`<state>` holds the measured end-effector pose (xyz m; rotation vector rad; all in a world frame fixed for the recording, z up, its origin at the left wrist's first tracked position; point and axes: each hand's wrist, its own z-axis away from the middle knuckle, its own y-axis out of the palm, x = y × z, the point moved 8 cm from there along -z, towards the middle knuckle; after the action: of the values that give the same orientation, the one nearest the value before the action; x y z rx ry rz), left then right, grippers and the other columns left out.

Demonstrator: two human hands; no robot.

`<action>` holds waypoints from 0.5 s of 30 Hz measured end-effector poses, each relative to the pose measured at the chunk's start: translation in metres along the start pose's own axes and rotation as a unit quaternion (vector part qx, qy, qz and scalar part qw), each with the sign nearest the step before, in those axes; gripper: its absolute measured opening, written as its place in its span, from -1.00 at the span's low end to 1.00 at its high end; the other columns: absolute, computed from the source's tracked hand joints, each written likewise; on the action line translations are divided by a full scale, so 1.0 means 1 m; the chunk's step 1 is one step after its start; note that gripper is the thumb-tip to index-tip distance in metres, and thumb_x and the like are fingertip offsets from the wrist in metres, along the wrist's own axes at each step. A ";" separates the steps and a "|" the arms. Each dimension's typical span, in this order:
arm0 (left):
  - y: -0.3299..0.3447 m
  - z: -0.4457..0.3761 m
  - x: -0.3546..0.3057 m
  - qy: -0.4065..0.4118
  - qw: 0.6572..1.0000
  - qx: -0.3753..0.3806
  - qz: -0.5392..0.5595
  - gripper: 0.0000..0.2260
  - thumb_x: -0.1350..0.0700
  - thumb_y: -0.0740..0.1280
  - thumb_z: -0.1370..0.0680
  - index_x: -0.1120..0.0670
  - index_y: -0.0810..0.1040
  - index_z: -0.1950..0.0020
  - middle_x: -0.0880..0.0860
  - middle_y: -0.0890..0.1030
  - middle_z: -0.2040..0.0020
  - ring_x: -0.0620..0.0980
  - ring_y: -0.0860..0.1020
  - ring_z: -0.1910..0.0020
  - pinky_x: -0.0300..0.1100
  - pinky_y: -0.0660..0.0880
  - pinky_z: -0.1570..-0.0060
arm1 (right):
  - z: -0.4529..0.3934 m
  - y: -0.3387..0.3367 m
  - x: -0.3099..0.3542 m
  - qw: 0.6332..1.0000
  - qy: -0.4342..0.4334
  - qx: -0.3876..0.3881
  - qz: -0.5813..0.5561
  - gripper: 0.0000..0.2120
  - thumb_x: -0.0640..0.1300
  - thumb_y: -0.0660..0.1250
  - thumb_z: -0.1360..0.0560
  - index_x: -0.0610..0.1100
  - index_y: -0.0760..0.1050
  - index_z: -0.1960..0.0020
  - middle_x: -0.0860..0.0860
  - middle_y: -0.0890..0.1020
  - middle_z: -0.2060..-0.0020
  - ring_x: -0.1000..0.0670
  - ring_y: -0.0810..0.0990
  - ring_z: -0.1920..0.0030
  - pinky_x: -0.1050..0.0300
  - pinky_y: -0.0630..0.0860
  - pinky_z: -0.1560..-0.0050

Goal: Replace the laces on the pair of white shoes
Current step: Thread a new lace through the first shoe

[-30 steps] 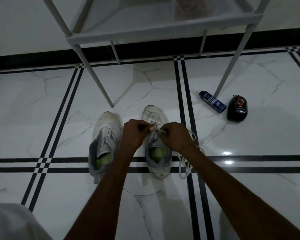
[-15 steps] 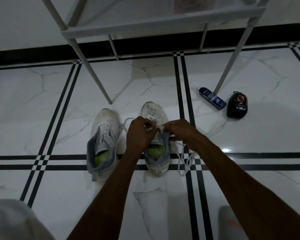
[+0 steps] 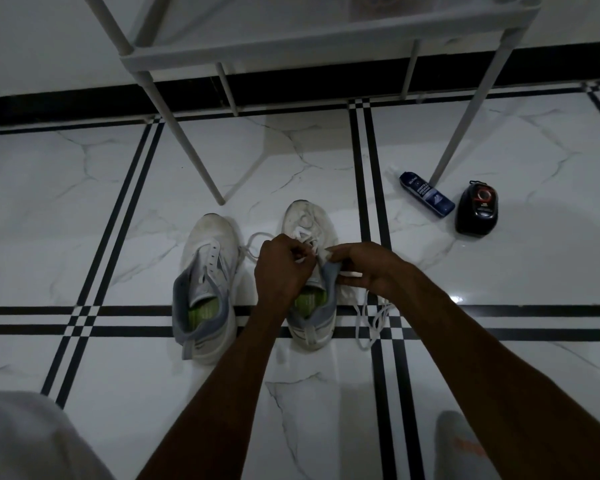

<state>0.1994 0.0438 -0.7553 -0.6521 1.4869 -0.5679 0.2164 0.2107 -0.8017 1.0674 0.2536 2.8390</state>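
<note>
**A:** How far along are you?

**B:** Partway. Your left hand and right hand both have fingers curled, pinching the white lace over the right-side white shoe with the green insole; loose lace trails on the marble floor beside it. The left-side white shoe shows bare eyelets, still to do.

**A:** And since the earlier frame?

**B:** Your hands have barely shifted. Beyond, the blue bottle and black polish sponge lie unmoved.
</note>
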 end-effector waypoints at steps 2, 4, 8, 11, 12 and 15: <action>0.002 0.002 0.003 -0.004 1.000 -0.006 0.004 -0.91 0.03 0.47 -0.43 0.02 0.70 0.12 -0.05 0.69 0.13 -0.04 0.63 0.07 -0.06 0.60 0.11 | 0.004 0.002 0.005 1.000 -0.015 0.006 0.019 -0.77 -0.33 0.42 -0.46 -0.25 0.64 -0.12 -0.18 0.70 -0.04 -0.06 0.67 -0.03 0.10 0.66 0.07; 0.004 0.003 0.007 -0.015 0.999 -0.013 0.036 -0.91 0.00 0.47 -0.44 -0.01 0.68 0.12 -0.07 0.68 0.13 -0.05 0.63 0.05 -0.02 0.62 0.08 | 0.007 0.005 0.011 0.999 -0.033 0.011 0.043 -0.80 -0.33 0.42 -0.46 -0.27 0.65 -0.08 -0.16 0.71 -0.01 -0.05 0.67 0.00 0.10 0.65 0.02; 0.004 0.004 0.009 -0.015 0.999 -0.030 0.041 -0.90 0.03 0.49 -0.46 0.04 0.70 0.09 -0.04 0.69 0.13 -0.06 0.65 0.08 0.00 0.63 0.08 | 0.008 0.010 0.013 0.997 -0.032 0.016 0.070 -0.79 -0.27 0.46 -0.46 -0.29 0.65 -0.08 -0.17 0.71 -0.02 -0.04 0.67 0.00 0.07 0.65 -0.06; 0.002 0.004 0.011 -0.028 0.998 -0.038 0.035 -0.88 0.03 0.50 -0.51 0.07 0.71 0.07 0.01 0.69 0.11 -0.03 0.64 0.07 -0.05 0.59 0.03 | 0.007 0.011 0.015 0.997 -0.034 0.021 0.072 -0.67 -0.01 0.51 -0.46 -0.26 0.66 -0.05 -0.14 0.72 0.03 -0.05 0.67 0.02 0.02 0.63 -0.12; 0.002 0.004 0.010 -0.032 0.998 -0.038 0.038 -0.89 0.04 0.50 -0.51 0.07 0.72 0.07 0.01 0.69 0.10 -0.02 0.63 0.06 -0.06 0.58 0.03 | 0.007 0.011 0.016 0.996 -0.034 0.019 0.080 -0.66 0.02 0.50 -0.47 -0.25 0.66 -0.04 -0.13 0.72 0.05 -0.05 0.67 0.04 0.04 0.63 -0.12; -0.007 0.010 0.000 -0.022 0.996 -0.075 0.039 -0.91 0.05 0.51 -0.49 0.03 0.69 0.06 -0.02 0.64 0.10 -0.04 0.57 0.06 -0.16 0.52 0.06 | 0.002 0.014 0.018 0.994 -0.037 -0.012 0.106 -0.82 -0.11 0.47 -0.50 -0.23 0.61 0.01 -0.14 0.66 0.12 -0.03 0.60 0.11 0.07 0.60 -0.06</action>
<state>0.2096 0.0390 -0.7509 -0.7155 1.5159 -0.3824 0.2040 0.1993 -0.7862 1.2623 0.1067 2.9677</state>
